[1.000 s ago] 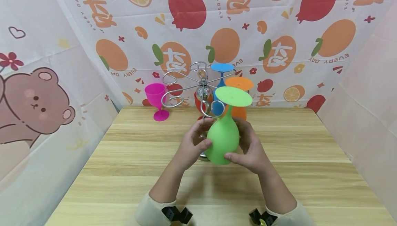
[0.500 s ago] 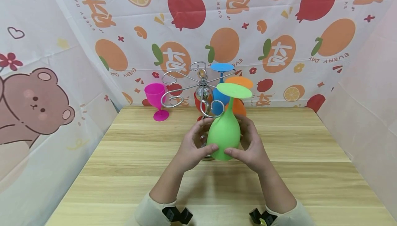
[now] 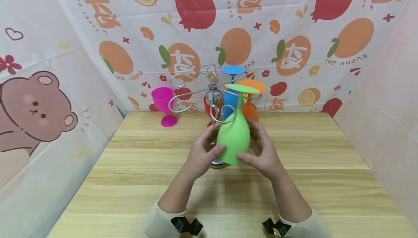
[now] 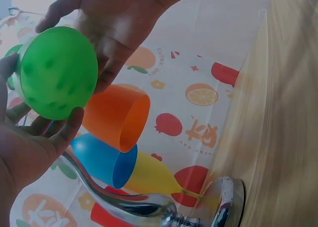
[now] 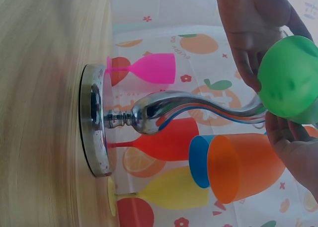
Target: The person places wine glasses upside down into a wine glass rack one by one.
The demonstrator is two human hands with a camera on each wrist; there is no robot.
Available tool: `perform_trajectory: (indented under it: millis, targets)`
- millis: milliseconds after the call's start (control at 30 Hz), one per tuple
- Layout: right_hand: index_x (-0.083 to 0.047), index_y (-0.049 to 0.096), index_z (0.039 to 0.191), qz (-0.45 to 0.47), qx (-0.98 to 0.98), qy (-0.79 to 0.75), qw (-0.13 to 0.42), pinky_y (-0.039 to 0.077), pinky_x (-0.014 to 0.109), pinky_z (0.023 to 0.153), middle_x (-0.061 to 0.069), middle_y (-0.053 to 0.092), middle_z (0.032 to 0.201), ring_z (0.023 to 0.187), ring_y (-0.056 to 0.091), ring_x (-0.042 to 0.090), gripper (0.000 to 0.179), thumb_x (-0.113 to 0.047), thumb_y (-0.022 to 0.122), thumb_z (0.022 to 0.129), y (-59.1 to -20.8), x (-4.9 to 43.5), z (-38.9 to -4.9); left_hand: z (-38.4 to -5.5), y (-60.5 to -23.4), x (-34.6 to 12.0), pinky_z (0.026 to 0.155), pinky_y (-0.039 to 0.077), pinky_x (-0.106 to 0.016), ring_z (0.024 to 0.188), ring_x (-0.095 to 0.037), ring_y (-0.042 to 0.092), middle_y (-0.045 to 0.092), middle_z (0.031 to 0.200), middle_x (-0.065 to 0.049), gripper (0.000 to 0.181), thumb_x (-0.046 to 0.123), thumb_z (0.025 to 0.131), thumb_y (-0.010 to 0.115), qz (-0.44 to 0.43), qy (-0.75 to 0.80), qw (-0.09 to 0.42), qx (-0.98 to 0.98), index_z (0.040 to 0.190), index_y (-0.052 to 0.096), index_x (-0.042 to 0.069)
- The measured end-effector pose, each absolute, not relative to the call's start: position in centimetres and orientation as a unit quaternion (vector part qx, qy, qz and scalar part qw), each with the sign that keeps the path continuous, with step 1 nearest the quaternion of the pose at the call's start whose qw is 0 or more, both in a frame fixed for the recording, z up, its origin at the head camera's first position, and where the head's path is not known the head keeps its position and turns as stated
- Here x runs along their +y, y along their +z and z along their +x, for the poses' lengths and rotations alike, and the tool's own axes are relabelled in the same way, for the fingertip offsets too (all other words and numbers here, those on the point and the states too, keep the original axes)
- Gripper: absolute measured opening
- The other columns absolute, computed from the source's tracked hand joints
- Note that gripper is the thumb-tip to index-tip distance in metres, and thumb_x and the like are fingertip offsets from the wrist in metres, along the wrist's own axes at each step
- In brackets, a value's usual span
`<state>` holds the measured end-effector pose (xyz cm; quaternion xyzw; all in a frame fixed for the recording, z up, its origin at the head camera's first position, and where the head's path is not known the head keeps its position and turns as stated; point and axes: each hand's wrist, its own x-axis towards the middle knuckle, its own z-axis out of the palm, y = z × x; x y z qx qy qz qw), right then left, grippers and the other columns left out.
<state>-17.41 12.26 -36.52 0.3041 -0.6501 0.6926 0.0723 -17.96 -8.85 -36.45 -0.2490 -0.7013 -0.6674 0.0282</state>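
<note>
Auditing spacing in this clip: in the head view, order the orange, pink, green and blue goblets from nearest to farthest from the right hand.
1. Green goblet: upside down, against the right hand.
2. Orange goblet: right side, behind green.
3. Blue goblet: farther back, left of orange.
4. Pink goblet: upright, far left.

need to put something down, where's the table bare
The table is bare right of the right hand and left of the left hand, in front of the pink goblet. Around the metal stand it's crowded: both hands hold the green goblet, with the orange goblet and blue goblet behind.
</note>
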Motion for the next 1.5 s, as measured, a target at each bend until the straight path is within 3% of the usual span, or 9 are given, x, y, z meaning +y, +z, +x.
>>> perform_trajectory:
  millis: [300, 467, 900, 1233, 1500]
  targets:
    - [-0.013, 0.033, 0.152, 0.296, -0.671, 0.676, 0.074, 0.047, 0.029, 0.104, 0.01, 0.039, 0.149, 0.127, 0.047, 0.027, 0.083, -0.005, 0.074, 0.081, -36.4, 12.1, -17.3, -18.4, -36.4, -9.2, 0.102, 0.047, -0.047, 0.126, -0.03, 0.052, 0.052, 0.14, -0.013, 0.072, 0.047, 0.089, 0.068, -0.242, -0.676, 0.015, -0.695, 0.147, 0.041, 0.014]
    - [-0.011, 0.035, 0.15, 0.286, -0.665, 0.686, 0.074, 0.048, 0.03, 0.103, 0.01, 0.039, 0.148, 0.128, 0.048, 0.027, 0.08, -0.003, 0.075, 0.081, -36.6, 11.9, -17.4, -18.8, -36.6, -9.6, 0.104, 0.044, -0.05, 0.127, -0.031, 0.052, 0.052, 0.14, -0.015, 0.079, 0.044, 0.088, 0.07, -0.25, -0.688, 0.01, -0.681, 0.149, 0.035, 0.009]
    - [-0.01, 0.046, 0.146, 0.295, -0.682, 0.662, 0.099, 0.048, 0.03, 0.103, 0.008, 0.05, 0.144, 0.125, 0.052, 0.026, 0.068, -0.001, 0.073, 0.083, -36.6, 11.8, -17.3, -19.0, -36.3, -10.6, 0.107, 0.044, -0.044, 0.129, -0.03, 0.053, 0.05, 0.141, -0.013, 0.08, 0.031, 0.085, 0.077, -0.249, -0.698, -0.008, -0.672, 0.15, 0.034, 0.016]
    - [-0.012, 0.046, 0.146, 0.315, -0.685, 0.65, 0.096, 0.045, 0.031, 0.107, 0.006, 0.047, 0.148, 0.129, 0.048, 0.027, 0.07, 0.004, 0.069, 0.082, -36.5, 11.9, -17.1, -18.8, -36.2, -11.0, 0.101, 0.049, -0.042, 0.126, -0.03, 0.054, 0.052, 0.138, -0.008, 0.078, 0.021, 0.083, 0.079, -0.262, -0.687, -0.013, -0.677, 0.148, 0.037, 0.022]
    - [-0.01, 0.044, 0.147, 0.329, -0.676, 0.652, 0.093, 0.043, 0.032, 0.11, 0.007, 0.046, 0.149, 0.131, 0.047, 0.029, 0.075, 0.01, 0.07, 0.078, -36.4, 11.9, -17.2, -18.8, -36.0, -11.0, 0.102, 0.047, -0.047, 0.129, -0.032, 0.051, 0.051, 0.14, -0.012, 0.079, 0.007, 0.081, 0.078, -0.284, -0.687, -0.003, -0.669, 0.148, 0.037, 0.017]
